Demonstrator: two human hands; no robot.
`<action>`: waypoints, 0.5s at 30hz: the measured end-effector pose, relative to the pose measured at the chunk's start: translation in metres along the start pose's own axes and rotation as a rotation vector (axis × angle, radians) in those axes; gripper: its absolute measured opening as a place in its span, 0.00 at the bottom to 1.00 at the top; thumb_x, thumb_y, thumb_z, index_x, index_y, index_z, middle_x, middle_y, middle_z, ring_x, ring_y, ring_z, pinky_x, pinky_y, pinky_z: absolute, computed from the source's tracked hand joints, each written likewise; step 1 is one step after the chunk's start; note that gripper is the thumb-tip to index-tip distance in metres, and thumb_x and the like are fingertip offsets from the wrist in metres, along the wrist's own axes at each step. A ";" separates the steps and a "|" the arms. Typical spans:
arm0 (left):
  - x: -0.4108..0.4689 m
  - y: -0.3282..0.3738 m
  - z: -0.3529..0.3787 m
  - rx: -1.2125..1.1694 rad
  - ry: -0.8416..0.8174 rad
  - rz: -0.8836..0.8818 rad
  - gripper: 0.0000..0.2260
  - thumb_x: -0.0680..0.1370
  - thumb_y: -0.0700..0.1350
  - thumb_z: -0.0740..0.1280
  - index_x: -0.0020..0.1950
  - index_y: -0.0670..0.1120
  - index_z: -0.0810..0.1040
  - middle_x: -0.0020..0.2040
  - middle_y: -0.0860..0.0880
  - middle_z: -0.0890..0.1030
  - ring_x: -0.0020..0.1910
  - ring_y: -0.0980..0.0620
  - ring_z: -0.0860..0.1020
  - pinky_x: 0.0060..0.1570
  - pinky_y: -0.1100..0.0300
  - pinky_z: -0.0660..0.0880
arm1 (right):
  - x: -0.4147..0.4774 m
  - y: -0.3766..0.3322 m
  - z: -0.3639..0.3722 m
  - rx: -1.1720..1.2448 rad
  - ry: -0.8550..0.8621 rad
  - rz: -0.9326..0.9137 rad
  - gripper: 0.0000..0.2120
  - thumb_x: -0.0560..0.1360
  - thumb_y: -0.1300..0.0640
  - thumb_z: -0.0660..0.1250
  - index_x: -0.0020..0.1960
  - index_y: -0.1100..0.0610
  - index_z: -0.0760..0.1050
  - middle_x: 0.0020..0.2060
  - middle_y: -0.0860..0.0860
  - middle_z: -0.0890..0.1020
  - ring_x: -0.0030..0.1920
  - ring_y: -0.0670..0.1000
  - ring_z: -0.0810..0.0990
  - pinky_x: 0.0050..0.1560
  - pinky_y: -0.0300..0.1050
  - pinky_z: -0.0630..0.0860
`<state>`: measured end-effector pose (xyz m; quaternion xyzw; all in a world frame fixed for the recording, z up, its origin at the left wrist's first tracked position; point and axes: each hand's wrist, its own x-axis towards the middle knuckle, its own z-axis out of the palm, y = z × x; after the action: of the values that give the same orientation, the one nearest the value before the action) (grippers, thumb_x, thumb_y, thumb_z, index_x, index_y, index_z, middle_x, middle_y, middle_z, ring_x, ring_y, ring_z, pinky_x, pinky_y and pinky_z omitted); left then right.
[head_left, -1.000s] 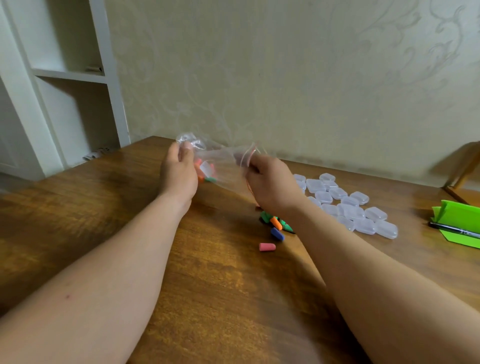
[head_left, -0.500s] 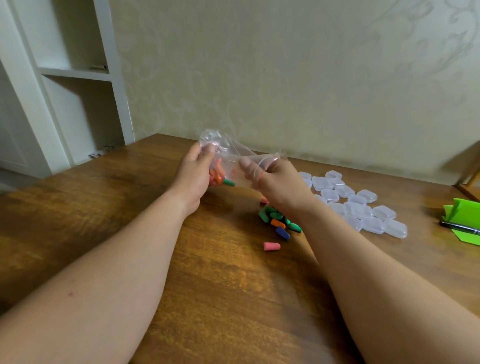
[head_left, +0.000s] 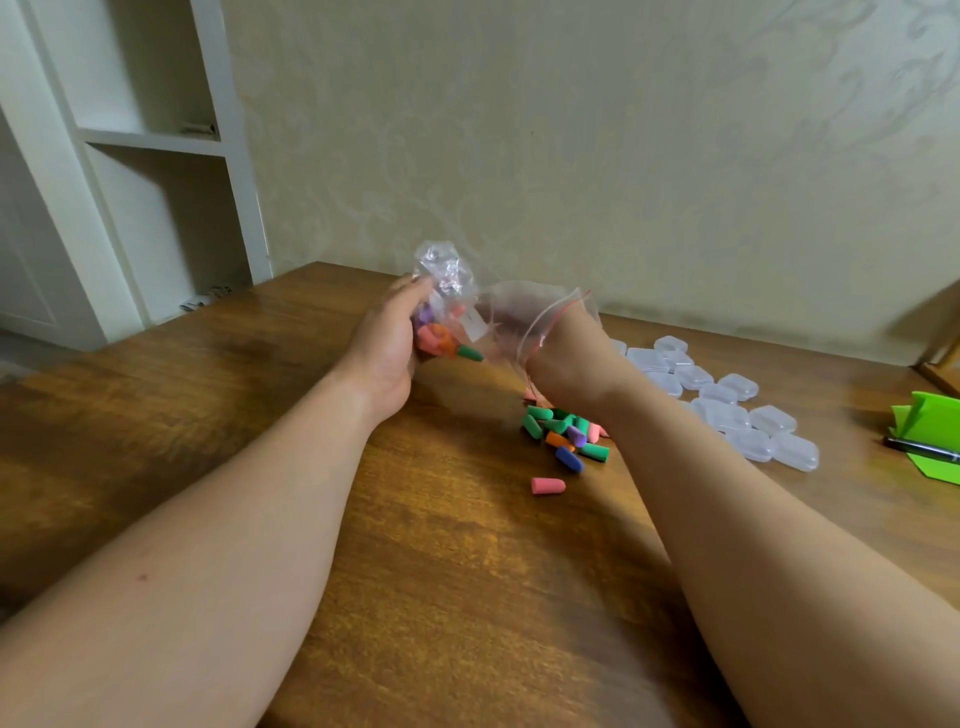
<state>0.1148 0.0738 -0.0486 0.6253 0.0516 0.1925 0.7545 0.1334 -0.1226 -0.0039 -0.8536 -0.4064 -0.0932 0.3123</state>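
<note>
Earplugs (head_left: 563, 434) on table (head_left: 441, 545), cases (head_left: 727, 410) to their right

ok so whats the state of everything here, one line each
plastic bag: held off the table, mouth open
left hand: grips the bag's bottom end
right hand: holds the bag's mouth
earplugs in the bag: bunched by the left hand
earplugs on the table: loose pile under the right wrist
pink earplug: lying alone, apart from the pile
clear cases: lids closed, clustered on the table
pen: lying on the green paper
</note>
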 end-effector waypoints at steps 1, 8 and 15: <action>-0.001 0.002 0.002 -0.021 -0.013 0.005 0.13 0.89 0.51 0.62 0.68 0.47 0.80 0.52 0.47 0.87 0.37 0.57 0.84 0.38 0.64 0.78 | 0.002 -0.004 0.000 -0.074 -0.029 0.026 0.08 0.84 0.57 0.64 0.53 0.58 0.82 0.44 0.55 0.83 0.42 0.53 0.81 0.44 0.56 0.78; -0.004 -0.001 0.004 0.168 -0.023 -0.083 0.28 0.79 0.73 0.64 0.67 0.55 0.82 0.49 0.49 0.85 0.46 0.49 0.78 0.53 0.50 0.77 | 0.004 -0.018 0.000 0.109 0.088 0.194 0.18 0.79 0.39 0.69 0.67 0.45 0.77 0.52 0.41 0.84 0.51 0.47 0.84 0.60 0.50 0.82; -0.001 -0.004 0.009 0.092 0.003 -0.017 0.10 0.88 0.41 0.62 0.53 0.46 0.82 0.34 0.52 0.80 0.39 0.54 0.79 0.46 0.54 0.78 | -0.006 -0.006 -0.001 0.232 -0.141 0.572 0.21 0.85 0.59 0.64 0.74 0.67 0.71 0.65 0.59 0.79 0.64 0.57 0.79 0.59 0.38 0.74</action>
<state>0.1175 0.0646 -0.0506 0.6585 0.0670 0.1846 0.7265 0.1256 -0.1242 -0.0028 -0.8963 -0.1787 0.1049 0.3922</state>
